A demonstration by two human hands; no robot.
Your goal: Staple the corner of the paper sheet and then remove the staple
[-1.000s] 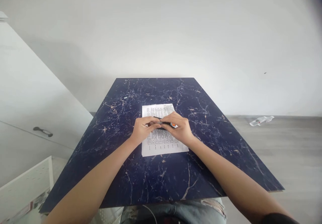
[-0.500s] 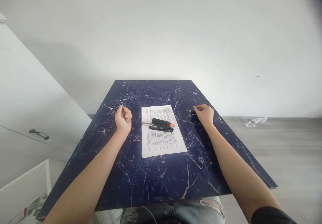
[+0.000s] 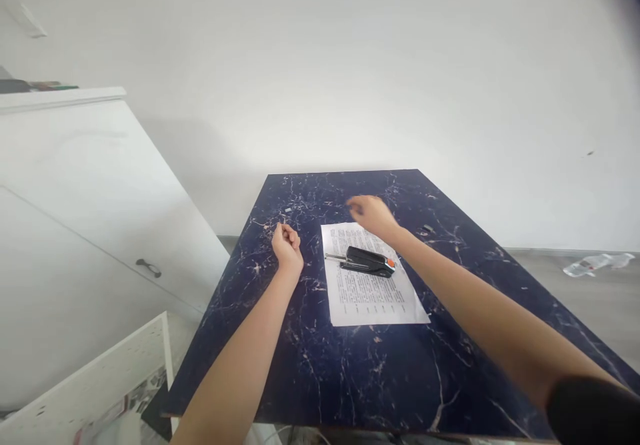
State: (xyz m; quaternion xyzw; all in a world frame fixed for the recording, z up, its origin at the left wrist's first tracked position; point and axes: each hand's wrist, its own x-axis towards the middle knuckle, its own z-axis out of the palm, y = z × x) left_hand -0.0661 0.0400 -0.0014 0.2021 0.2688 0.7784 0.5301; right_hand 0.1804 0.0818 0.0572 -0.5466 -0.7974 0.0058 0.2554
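A black stapler [image 3: 367,261] with an orange tip lies open on a printed sheet of paper [image 3: 373,295] on the dark blue marbled table [image 3: 380,371]. My left hand [image 3: 287,241] rests on the table left of the sheet, closed in a fist, with nothing showing in it. Above the sheet's far edge, just beyond the stapler, my right hand [image 3: 367,213] is smeared by motion and its fingers are unclear. A small grey piece [image 3: 429,229] lies on the table right of the sheet.
A white cabinet [image 3: 100,231] with a dark handle [image 3: 149,268] stands at the left. A white board [image 3: 90,391] leans below it. A plastic bottle [image 3: 593,263] lies on the grey floor at the right. A white wall rises behind the table.
Both hands came off the stapler and left it on the sheet. My left hand stayed in a fist at the left. My right hand went out right, then back over the sheet's far edge.
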